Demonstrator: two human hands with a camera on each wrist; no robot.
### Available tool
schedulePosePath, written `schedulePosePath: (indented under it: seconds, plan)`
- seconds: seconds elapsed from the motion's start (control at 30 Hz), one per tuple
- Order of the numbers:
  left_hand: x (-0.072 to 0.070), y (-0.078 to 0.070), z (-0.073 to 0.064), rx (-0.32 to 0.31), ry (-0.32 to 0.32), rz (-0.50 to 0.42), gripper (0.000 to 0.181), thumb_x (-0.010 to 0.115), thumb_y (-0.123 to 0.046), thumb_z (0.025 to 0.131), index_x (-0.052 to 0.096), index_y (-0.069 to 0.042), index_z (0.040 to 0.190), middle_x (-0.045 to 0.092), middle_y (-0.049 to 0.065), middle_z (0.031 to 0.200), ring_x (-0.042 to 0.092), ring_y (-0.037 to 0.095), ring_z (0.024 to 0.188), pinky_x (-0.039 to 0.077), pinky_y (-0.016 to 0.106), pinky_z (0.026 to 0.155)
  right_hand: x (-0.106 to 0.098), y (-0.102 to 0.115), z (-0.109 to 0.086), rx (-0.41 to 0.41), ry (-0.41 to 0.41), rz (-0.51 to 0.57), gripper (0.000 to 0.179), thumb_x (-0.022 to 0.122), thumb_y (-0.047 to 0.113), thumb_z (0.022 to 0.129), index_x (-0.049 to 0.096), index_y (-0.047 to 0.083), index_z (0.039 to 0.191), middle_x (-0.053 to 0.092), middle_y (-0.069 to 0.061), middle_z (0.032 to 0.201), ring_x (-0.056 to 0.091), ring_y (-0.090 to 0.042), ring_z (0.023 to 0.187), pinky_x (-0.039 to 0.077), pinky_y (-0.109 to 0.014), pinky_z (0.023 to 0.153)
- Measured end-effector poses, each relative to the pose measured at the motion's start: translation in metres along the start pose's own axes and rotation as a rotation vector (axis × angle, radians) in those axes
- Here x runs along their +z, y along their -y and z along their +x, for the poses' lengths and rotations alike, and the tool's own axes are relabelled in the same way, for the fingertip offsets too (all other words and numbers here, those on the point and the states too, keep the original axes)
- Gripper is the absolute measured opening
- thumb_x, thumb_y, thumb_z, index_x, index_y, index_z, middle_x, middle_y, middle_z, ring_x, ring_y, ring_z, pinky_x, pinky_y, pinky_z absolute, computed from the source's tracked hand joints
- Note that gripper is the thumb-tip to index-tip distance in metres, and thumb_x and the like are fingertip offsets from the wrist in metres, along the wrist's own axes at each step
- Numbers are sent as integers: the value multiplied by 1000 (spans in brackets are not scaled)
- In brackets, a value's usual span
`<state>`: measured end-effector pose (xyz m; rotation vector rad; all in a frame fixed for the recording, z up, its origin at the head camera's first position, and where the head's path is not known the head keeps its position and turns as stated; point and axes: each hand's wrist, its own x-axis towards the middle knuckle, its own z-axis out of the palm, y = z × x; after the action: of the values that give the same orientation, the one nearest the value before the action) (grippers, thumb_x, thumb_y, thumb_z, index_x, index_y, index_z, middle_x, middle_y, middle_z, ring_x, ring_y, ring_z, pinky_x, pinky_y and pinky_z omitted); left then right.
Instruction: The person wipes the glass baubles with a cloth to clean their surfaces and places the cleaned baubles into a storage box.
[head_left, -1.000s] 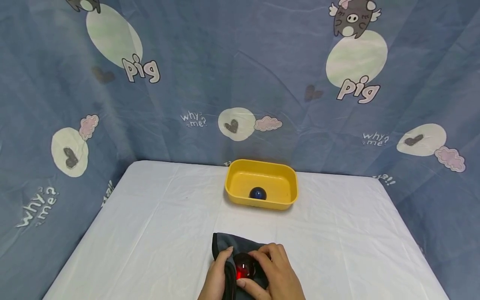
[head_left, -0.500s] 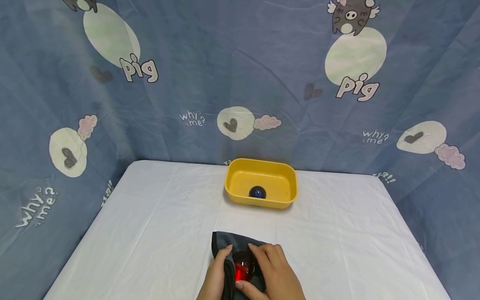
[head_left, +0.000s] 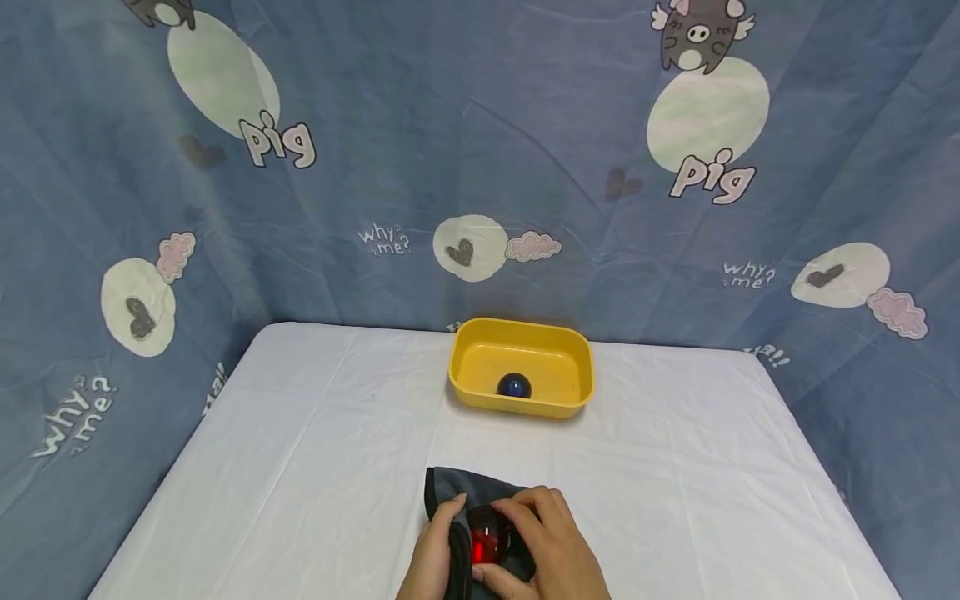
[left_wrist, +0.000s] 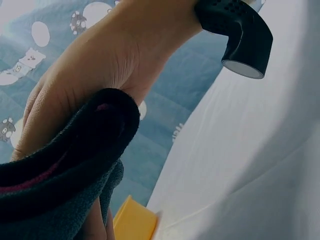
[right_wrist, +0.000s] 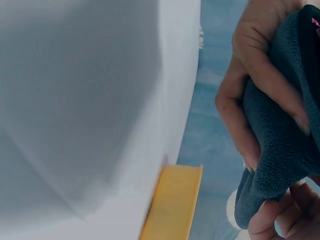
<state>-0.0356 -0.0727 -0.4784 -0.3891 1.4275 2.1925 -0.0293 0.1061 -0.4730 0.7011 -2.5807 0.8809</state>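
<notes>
A glossy dark-red ball (head_left: 489, 535) lies against a dark grey-blue cloth (head_left: 480, 483) low in the head view. My left hand (head_left: 429, 554) grips the folded cloth on the left, its thumb pointing up beside the ball. My right hand (head_left: 551, 546) holds the ball from the right, thumb below and index finger above. In the left wrist view, the thick folds of cloth (left_wrist: 75, 170) cover much of the left hand. Fleecy cloth (right_wrist: 280, 145) bulges between the fingers in the right wrist view, hiding the ball there.
A yellow tub (head_left: 558, 407) stands near the far edge of the white-covered table (head_left: 300, 467). Inside it sits a dark blue ball (head_left: 514, 386). A blue printed curtain (head_left: 360, 167) hangs behind and at both sides.
The right index finger shifts slightly over the ball, and the red highlight on the ball changes. Both hands stay in nearly the same place; the tub has not moved.
</notes>
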Motion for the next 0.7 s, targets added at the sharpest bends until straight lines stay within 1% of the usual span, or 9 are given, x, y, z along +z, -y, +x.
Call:
schedulePosePath:
  seconds: [0.23,0.3,0.37,0.43,0.47,0.53,0.57,0.63,0.7]
  plan:
    - [0,0,-1,-14,2,12,62,31,-39,109,52,12,135,67,9,107,67,17,94,57,37,90,0,-1,1,61,5,11,49,75,66,88,78,18,100,44,19,99,42,0,89,47,-23,72]
    - [0,1,-1,-9,-17,34,63,31,-38,109,48,14,140,63,11,112,65,16,96,55,36,91,0,-1,2,66,9,9,47,75,65,89,78,18,97,42,19,95,41,0,87,45,-22,71]
    - [1,2,-1,-13,-33,45,63,32,-37,108,45,15,142,63,14,114,64,17,96,55,37,92,0,-1,3,61,7,2,45,74,64,90,77,19,94,41,20,93,40,1,85,44,-21,69]
    - [1,3,0,-6,-61,62,64,33,-36,108,40,16,145,60,18,118,63,18,98,54,37,93,0,-2,3,50,3,-4,43,75,63,90,76,19,92,41,20,91,39,1,83,43,-20,68]
    - [2,3,0,1,-90,81,64,35,-35,108,40,16,147,58,20,121,62,18,101,53,37,94,0,-2,3,44,2,-6,43,75,62,90,76,19,92,41,20,90,39,1,83,43,-20,68]
    - [3,3,0,-8,-115,85,66,37,-37,108,40,15,148,56,25,126,61,24,107,52,40,98,0,-2,3,38,2,-7,44,76,62,89,77,18,94,43,20,91,40,1,84,44,-20,69]
    - [4,2,-1,-10,-120,88,67,36,-38,107,37,15,150,53,28,130,60,26,110,51,42,100,0,-1,3,38,7,-9,46,76,62,89,78,17,98,44,19,92,41,0,85,45,-21,70]
    - [4,0,-1,-2,-118,94,70,36,-39,107,33,14,153,48,30,136,58,27,115,50,41,102,-1,-1,2,30,16,-16,55,75,65,89,78,14,110,49,17,97,43,-1,89,47,-23,73]
    - [4,-2,0,6,-95,74,68,35,-39,108,36,14,151,52,28,135,59,24,115,51,39,101,-1,1,2,17,21,-29,64,74,67,88,74,13,123,53,15,103,45,-2,93,50,-25,76]
